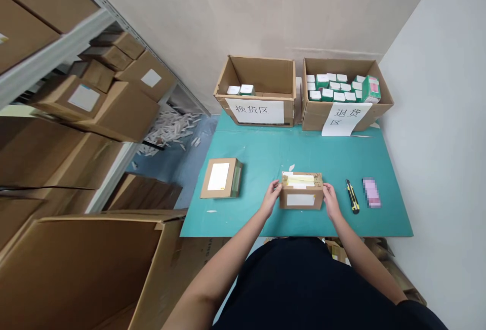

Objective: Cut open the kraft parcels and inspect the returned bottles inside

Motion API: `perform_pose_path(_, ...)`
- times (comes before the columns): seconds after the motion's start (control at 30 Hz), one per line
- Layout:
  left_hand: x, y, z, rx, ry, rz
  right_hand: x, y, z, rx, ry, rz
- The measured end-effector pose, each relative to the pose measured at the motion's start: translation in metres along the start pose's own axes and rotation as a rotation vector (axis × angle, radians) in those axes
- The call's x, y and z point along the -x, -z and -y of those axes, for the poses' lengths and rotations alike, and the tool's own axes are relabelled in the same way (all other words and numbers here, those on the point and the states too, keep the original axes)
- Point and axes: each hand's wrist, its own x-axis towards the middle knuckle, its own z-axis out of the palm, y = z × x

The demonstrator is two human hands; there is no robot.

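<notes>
Looking down, I see metal shelving (49, 51) stacked with cardboard cartons (121, 112) along my left side, and a large open carton (87, 269) at the lower left. Ahead of me, a teal-topped table (266, 153) runs up to a beige wall (246, 11). At its far end stand two open cardboard boxes. The left box (266, 77) has a paper sign (255, 111) reading 换货区 and holds two small white packets (239, 90). The right box (341, 69) has a paper sign (346, 119) reading 退货区 and is packed with white and green cartons (334, 87).

Near the table's front edge sits a taped cardboard parcel (301, 197). My left hand (271, 197) and my right hand (331, 202) grip its two ends, with my fingers closed against the cardboard. Left of it lies a second parcel (221, 178) with a white label. To its right, a little apart, lies a yellow-and-black utility knife (353, 196), then a pink item (371, 193) too blurred to identify.
</notes>
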Motion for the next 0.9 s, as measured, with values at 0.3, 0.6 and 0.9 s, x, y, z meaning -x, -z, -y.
perform_pose_path(0.3,0.016,-0.003,0.024,0.046,0.105,0.061,0.018,0.003,-0.018,0.045,-0.222,0.017)
perform_pose_path(0.6,0.004,0.002,-0.003,0.051,0.015,0.024,0.001,0.006,0.002,-0.021,-0.048,0.047)
perform_pose_path(0.9,0.007,-0.003,0.013,-0.075,0.251,-0.007,-0.001,0.004,-0.014,-0.013,-0.234,0.101)
